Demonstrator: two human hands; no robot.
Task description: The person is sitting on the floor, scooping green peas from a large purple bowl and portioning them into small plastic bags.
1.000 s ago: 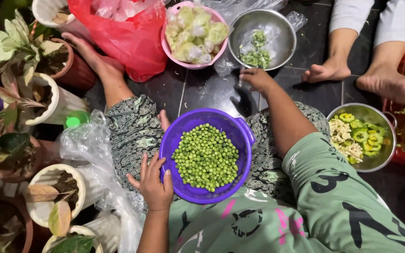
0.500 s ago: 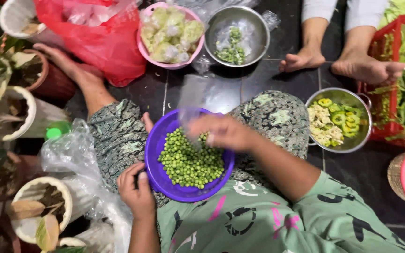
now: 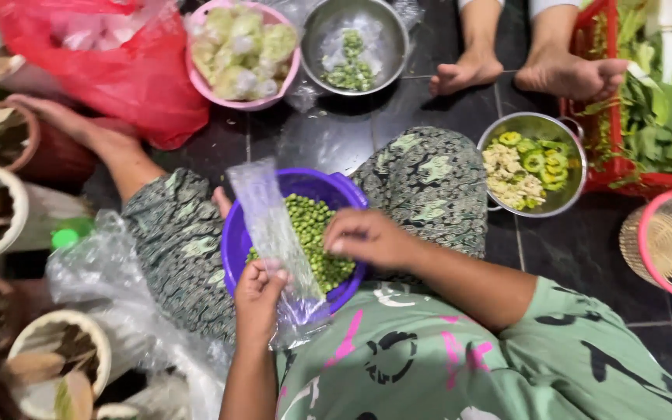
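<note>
Now I see my left hand [image 3: 257, 299] pinching the clear plastic bag [image 3: 274, 233] at its near end; its long axis runs away from me over the purple bowl [image 3: 235, 247]. My right hand [image 3: 367, 239], curled over the peas [image 3: 316, 233], is at the bowl's right rim and looks empty.

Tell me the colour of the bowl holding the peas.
Purple: the round plastic bowl of green peas, seen in the head view.

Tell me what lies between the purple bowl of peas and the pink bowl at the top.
In the head view, only bare dark floor tile lies between the purple bowl and the pink bowl; the red plastic bag sits beside that gap.
</note>
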